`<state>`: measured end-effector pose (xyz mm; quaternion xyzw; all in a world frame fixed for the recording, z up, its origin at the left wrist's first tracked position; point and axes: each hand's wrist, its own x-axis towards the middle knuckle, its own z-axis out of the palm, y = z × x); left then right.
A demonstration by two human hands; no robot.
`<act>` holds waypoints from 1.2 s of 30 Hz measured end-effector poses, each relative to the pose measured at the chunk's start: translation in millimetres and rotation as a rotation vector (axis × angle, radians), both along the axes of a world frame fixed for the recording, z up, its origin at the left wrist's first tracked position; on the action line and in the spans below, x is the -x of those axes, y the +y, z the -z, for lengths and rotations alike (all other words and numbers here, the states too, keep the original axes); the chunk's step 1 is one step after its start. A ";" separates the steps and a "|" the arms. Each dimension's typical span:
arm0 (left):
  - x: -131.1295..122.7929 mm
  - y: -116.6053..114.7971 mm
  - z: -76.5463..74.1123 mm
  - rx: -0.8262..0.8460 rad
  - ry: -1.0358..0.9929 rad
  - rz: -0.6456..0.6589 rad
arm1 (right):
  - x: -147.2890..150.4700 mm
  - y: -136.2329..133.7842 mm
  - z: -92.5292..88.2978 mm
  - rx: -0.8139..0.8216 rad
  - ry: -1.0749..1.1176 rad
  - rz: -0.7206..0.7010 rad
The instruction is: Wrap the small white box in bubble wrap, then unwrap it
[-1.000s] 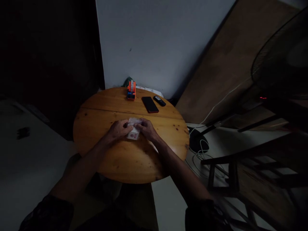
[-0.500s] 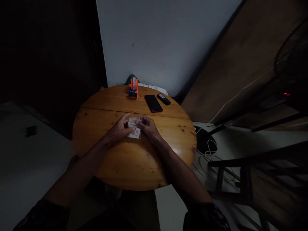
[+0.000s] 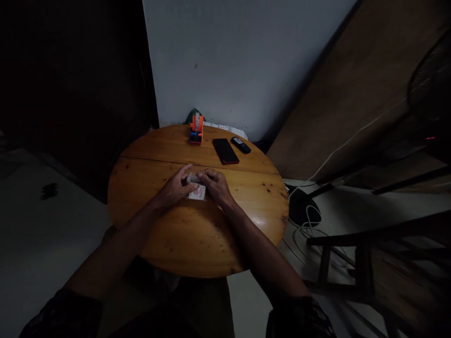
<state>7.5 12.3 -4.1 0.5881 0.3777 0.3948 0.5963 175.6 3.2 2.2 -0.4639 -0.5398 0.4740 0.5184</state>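
Note:
A small clear plastic packet (image 3: 198, 192) with a white piece and red print inside lies between my hands, low over the middle of the round wooden table (image 3: 197, 244). My left hand (image 3: 177, 186) grips its left side, thumb across the front. My right hand (image 3: 215, 187) pinches the packet's upper right part, where the clear plastic is bunched or folded over. The fingertips behind the packet are partly hidden, and the print is too small to read.
At the back of the table stands an orange tape dispenser (image 3: 196, 128). A black smartphone (image 3: 225, 151) and a dark handset (image 3: 241, 144) lie to its right. A wall (image 3: 239, 61) rises behind. On the right are a dark wooden chair (image 3: 355, 263), loose cables (image 3: 308, 230) and a fan (image 3: 431, 89).
The packet's upper plastic has been folded down, so it looks shorter. My right hand has shifted slightly left and its fingers are more closed over the top. The left hand keeps its hold.

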 end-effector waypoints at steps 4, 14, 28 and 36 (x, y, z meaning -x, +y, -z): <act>1.8 0.6 -1.8 -0.026 0.039 -0.028 | -0.6 0.9 4.4 -0.015 -0.037 -0.010; -0.1 1.7 -5.8 -0.007 0.099 -0.104 | 4.3 -2.8 7.3 -0.195 -0.371 0.073; 2.4 2.3 -5.3 0.015 0.059 -0.094 | 2.7 -5.5 5.8 -0.269 -0.305 0.106; 5.8 8.9 -1.4 -0.018 0.108 -0.144 | 1.5 -11.4 2.4 -0.449 -0.466 0.012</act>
